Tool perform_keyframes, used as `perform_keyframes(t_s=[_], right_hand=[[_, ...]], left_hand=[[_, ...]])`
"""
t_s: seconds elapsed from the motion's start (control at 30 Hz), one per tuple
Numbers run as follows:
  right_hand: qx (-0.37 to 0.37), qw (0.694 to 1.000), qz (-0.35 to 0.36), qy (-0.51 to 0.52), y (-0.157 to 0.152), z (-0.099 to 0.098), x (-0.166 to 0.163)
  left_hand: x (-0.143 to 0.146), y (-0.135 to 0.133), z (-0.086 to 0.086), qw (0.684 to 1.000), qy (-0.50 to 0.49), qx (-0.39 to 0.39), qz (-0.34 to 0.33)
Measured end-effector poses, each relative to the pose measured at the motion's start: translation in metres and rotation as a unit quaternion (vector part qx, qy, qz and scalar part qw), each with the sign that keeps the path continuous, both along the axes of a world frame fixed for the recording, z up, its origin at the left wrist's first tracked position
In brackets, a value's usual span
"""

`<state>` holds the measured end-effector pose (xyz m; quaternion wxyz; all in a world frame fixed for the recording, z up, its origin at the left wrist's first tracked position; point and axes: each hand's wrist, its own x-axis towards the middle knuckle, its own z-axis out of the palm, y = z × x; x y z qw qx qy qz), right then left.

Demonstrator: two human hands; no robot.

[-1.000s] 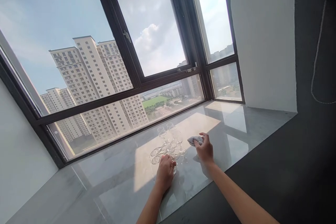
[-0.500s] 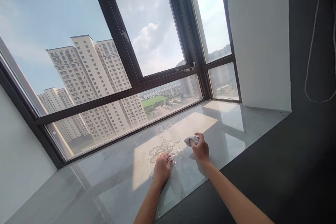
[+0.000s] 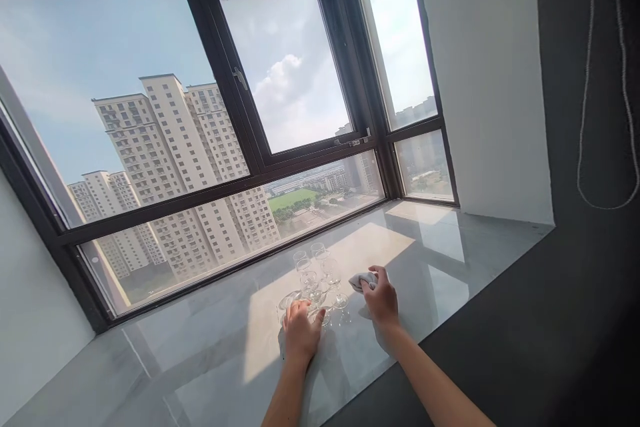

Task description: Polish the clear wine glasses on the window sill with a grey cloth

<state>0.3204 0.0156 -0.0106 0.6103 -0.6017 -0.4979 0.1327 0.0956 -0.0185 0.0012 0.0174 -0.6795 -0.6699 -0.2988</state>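
Several clear stemmed glasses stand close together on the pale, glossy window sill, among them a wine glass on the right of the group. My left hand is at the near side of the glasses, its thumb held apart from its fingers. It partly hides the nearest glass, and whether it touches that glass is unclear. Right of the glasses, my right hand pinches a bunched light-grey cloth between thumb and fingers, just above the sill.
Dark-framed windows rise behind the sill, with a handle on the middle pane. A white wall borders the right side. A looped cord hangs at the far right. The sill's front edge runs diagonally under my forearms.
My left hand has loosened from around the nearest glass, and its thumb and fingers have spread. My right hand keeps the cloth in nearly the same place. The camera view has tilted slightly up.
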Motion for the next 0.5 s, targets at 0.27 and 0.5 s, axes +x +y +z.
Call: perform_keyframes(t_s=[0.27, 0.5], right_hand=[[-0.004, 1.000, -0.006, -0.006, 0.006, -0.004, 0.002], [-0.009, 1.000, -0.019, -0.004, 0.009, -0.005, 0.002]], left_hand=[[-0.011, -0.017, 0.005, 0.990, -0.065, 0.112, -0.062], [-0.001, -0.021, -0.006, 0.991, -0.008, -0.024, -0.128]])
